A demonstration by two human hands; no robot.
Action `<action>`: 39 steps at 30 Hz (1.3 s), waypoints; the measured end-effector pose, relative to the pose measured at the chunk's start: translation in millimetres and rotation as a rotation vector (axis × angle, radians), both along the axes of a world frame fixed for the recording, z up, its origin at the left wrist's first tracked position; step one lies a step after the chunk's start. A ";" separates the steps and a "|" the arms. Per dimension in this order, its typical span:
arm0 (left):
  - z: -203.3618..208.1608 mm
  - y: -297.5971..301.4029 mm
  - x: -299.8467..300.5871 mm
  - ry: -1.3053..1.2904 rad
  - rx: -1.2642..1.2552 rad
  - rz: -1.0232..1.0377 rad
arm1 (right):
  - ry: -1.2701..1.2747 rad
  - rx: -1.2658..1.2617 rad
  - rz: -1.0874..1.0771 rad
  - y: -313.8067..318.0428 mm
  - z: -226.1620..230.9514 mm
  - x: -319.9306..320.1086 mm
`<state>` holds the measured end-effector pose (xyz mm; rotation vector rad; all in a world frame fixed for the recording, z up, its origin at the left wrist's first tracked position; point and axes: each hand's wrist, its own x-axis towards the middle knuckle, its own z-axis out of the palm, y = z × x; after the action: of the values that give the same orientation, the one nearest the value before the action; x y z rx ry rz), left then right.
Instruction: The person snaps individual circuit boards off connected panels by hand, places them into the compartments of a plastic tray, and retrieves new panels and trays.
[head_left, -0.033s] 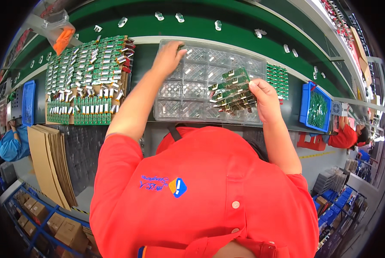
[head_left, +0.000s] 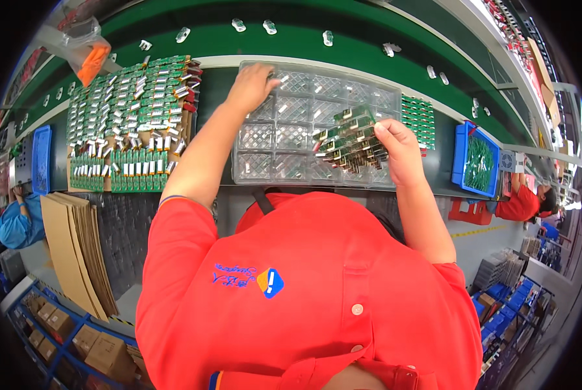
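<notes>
My left hand (head_left: 252, 86) reaches into the far left compartment of a clear plastic tray (head_left: 236, 166). Its fingers curl downward, and whatever lies between their tips is hidden. Small boards with pale parts sit in many of the tray's compartments. Above the tray's right half, my right hand (head_left: 398, 146) grips a fanned bunch of green circuit boards (head_left: 352, 140) by their right edge, thumb on top. The bunch hangs over the compartments at a tilt.
Left of the tray, rows of green boards with silver parts (head_left: 125, 117) lie on cardboard. Further green boards (head_left: 418, 123) and a blue bin (head_left: 460, 159) stand to the right. Small white pieces (head_left: 269, 27) dot the green belt beyond. Cardboard sheets (head_left: 76, 253) lean below the bench.
My left hand has shifted slightly, its fingers dipping at the far left compartment. The boards in my right hand have tilted a little, so their upper faces look darker.
</notes>
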<state>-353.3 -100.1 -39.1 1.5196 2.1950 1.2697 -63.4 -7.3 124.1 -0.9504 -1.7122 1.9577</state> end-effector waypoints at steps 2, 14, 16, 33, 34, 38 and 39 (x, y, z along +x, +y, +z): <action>-11.9 14.3 -4.0 0.519 -0.061 -0.042 | -0.138 0.168 -0.006 -3.9 3.1 -5.3; 119.2 -38.2 101.2 -1.260 0.075 -0.396 | -0.228 -0.057 0.095 -10.2 -8.0 -39.0; 113.9 -42.3 103.0 -1.089 0.189 -0.379 | -0.207 -0.116 0.144 -8.5 -11.8 -42.2; 96.4 -42.4 96.1 -1.213 0.212 -0.339 | -0.165 -0.356 0.228 -3.0 -20.5 -45.6; 91.9 -38.4 94.2 -1.477 0.211 -0.311 | -0.157 -0.286 0.255 -1.4 -19.1 -42.6; 45.0 -35.0 58.0 -1.431 0.154 -0.023 | -0.116 -0.081 0.217 -2.0 -16.2 -30.7; 30.8 -33.5 47.8 -1.429 0.150 -0.017 | -0.096 -0.083 0.218 -1.2 -18.6 -26.6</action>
<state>-305.4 -133.6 -8.3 0.2814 1.1084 1.6942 -90.0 -8.5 105.5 -0.9341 -1.8699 2.1683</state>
